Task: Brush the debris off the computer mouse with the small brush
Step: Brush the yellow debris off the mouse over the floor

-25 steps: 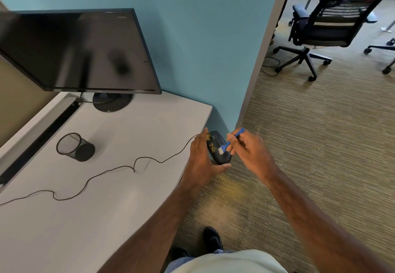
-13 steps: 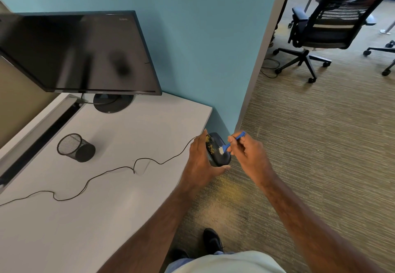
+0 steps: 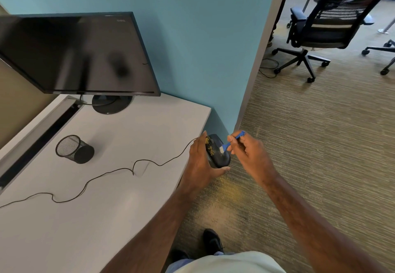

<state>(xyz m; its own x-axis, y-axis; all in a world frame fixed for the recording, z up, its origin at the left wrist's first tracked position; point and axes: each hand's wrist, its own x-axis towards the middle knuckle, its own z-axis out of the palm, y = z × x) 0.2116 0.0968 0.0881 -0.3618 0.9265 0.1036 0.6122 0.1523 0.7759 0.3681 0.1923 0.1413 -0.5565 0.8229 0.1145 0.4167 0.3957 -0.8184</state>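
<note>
We've got our left hand point(image 3: 201, 161) grasping the mouse point(image 3: 217, 154) off the surface, right hand point(image 3: 245, 153) pinching the brush point(image 3: 229, 143); debris point(image 3: 210, 147) could smear, or the cord point(image 3: 119, 171) could snag.

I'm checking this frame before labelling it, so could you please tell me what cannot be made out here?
All in the head view:
- Mouse: its underside and far side, covered by the left hand.
- Small brush: mid-handle, hidden by the right hand; bristle contact too small to judge.
- Cable: far end cut off by the left edge.
- Monitor: left part cut off; screen dark, reflections blurred.
</note>
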